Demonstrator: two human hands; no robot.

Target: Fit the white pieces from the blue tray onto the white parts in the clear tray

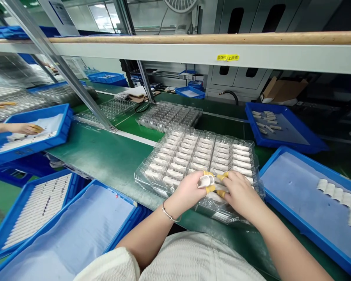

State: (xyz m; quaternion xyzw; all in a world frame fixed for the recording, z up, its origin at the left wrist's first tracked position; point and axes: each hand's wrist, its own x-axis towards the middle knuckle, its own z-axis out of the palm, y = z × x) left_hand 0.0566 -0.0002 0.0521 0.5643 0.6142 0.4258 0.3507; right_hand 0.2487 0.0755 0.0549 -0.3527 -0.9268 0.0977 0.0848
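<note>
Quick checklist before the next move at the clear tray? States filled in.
1. Left hand holds the white open-ended part: ok.
2. Right hand grips it firmly: cannot tell, fingers hide the contact.
3. Yellow fingertip covers on both hands: ok.
4. Clear tray resting on the green bench: ok.
5. Wrist free of jewellery: not ok, bracelet on left wrist, possible snag.

The green worktop (pixel 105 148), crossed by a pale strip (pixel 137 138), carries a filled stack of clear trays (pixel 152 184). Around that stack lie clear plastic trays (pixel 168 117) at eleven o'clock, a blue tray (pixel 294 132) at two and a larger blue bin (pixel 295 183) nearer four.
</note>
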